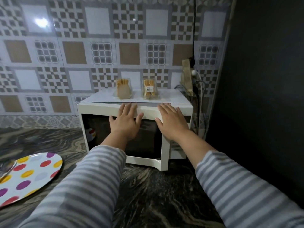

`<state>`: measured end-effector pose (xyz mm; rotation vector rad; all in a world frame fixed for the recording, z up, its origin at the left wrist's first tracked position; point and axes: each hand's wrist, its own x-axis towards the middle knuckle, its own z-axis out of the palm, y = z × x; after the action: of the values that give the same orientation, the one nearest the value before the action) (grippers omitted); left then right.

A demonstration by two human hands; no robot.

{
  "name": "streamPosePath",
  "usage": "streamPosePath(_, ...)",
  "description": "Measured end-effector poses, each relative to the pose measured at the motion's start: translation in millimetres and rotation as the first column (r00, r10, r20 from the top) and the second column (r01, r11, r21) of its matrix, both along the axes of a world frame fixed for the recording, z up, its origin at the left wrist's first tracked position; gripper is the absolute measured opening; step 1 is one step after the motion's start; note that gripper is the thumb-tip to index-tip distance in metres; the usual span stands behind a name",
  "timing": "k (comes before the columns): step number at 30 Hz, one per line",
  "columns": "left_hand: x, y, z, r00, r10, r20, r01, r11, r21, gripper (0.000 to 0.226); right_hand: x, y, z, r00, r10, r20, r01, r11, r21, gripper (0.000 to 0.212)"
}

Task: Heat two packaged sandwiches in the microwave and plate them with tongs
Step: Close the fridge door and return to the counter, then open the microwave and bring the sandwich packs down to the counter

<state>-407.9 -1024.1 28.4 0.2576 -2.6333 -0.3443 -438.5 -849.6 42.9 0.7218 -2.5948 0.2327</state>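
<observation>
We reach over the surface (156, 191) toward the microwave (134, 129); our left hand (125, 120) and right hand (171, 120) are spread flat and hold nothing. The door looks slightly ajar, its glass too dark to show any contents. Just beyond our fingertips, the two sandwich packs (123, 88) (149, 89) stand upright on top; we judge a careless nudge could tip them. The dotted plate (29, 176), well left of our left hand, carries what may be tongs (7, 168).
</observation>
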Motion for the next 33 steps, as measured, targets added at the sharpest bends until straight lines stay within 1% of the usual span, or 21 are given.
streamPosePath(9, 36.7, -25.6, -1.5, 0.985, -0.171, 0.012, 0.171, 0.985, -0.03, 0.06, 62.3, -22.8, -1.5, 0.984, -0.177, 0.021, 0.177, 0.984, 0.004, 0.059)
streamPosePath(16, 82.7, -58.3, -5.4, 0.951, -0.309, -0.011, 0.308, 0.95, -0.057, 0.061, 141.4, -60.8, -3.4, 0.954, -0.3, -0.004, 0.3, 0.954, -0.02, 0.058)
streamPosePath(18, 95.0, -70.2, -3.8, 0.94, -0.341, 0.007, 0.341, 0.938, -0.061, 0.059, 162.9, -74.8, -2.9, 0.942, -0.335, -0.012, 0.335, 0.942, -0.02, 0.057)
streamPosePath(21, 111.8, -84.0, -1.1, 0.936, -0.349, 0.052, 0.351, 0.934, -0.063, 0.06, 187.5, -93.7, -0.5, 0.933, -0.359, -0.003, 0.359, 0.933, -0.031, 0.055)
streamPosePath(24, 128.9, -96.8, 0.1, 0.93, -0.365, 0.048, 0.367, 0.929, -0.049, 0.06, 207.7, -107.4, 10.5, 0.942, -0.33, 0.067, 0.335, 0.938, -0.086, 0.051)
streamPosePath(27, 143.8, -112.4, 1.9, 0.927, -0.376, 0.007, 0.376, 0.927, 0.001, 0.06, 220.4, -114.0, 23.9, 0.937, -0.313, 0.155, 0.326, 0.943, -0.067, 0.048)
streamPosePath(29, 151.7, -120.8, 5.1, 0.932, -0.361, -0.009, 0.361, 0.932, 0.002, 0.06, 225.2, -117.7, 30.8, 0.928, -0.291, 0.231, 0.316, 0.946, -0.076, 0.046)
streamPosePath(31, 158.8, -127.8, 11.6, 0.943, -0.333, -0.001, 0.333, 0.942, -0.036, 0.06, 230.2, -125.0, 36.0, 0.917, -0.275, 0.289, 0.303, 0.951, -0.056, 0.049)
streamPosePath(33, 164.7, -135.4, 21.3, 0.951, -0.305, 0.04, 0.307, 0.951, -0.038, 0.061, 235.5, -134.2, 38.9, 0.913, -0.27, 0.306, 0.29, 0.957, -0.02, 0.057)
